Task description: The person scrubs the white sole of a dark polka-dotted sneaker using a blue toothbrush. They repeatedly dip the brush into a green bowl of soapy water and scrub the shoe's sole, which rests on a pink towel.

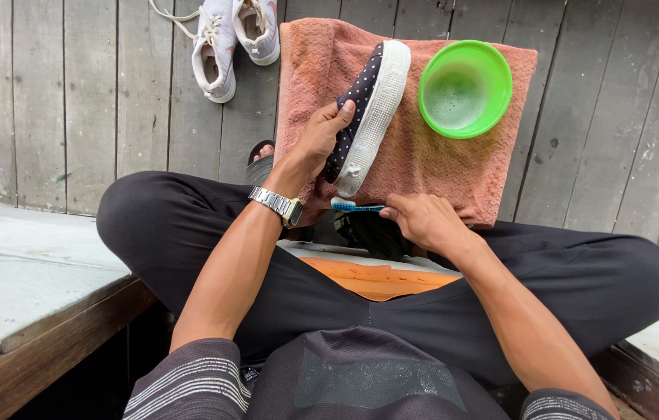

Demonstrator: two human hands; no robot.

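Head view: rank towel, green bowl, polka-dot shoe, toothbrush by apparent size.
1. Towel, largest.
2. Polka-dot shoe, held by the left hand, and green bowl: too close to rank.
3. Toothbrush, in the right hand, smallest.

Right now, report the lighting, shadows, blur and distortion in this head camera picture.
Head view: soft, even daylight, no harsh glare; the green bowl shows only a mild sheen. Faint shadows lie under the dotted shoe and the left hand on the towel. The right hand and toothbrush are sharp. Wide-angle bending shows in the deck boards at the edges.
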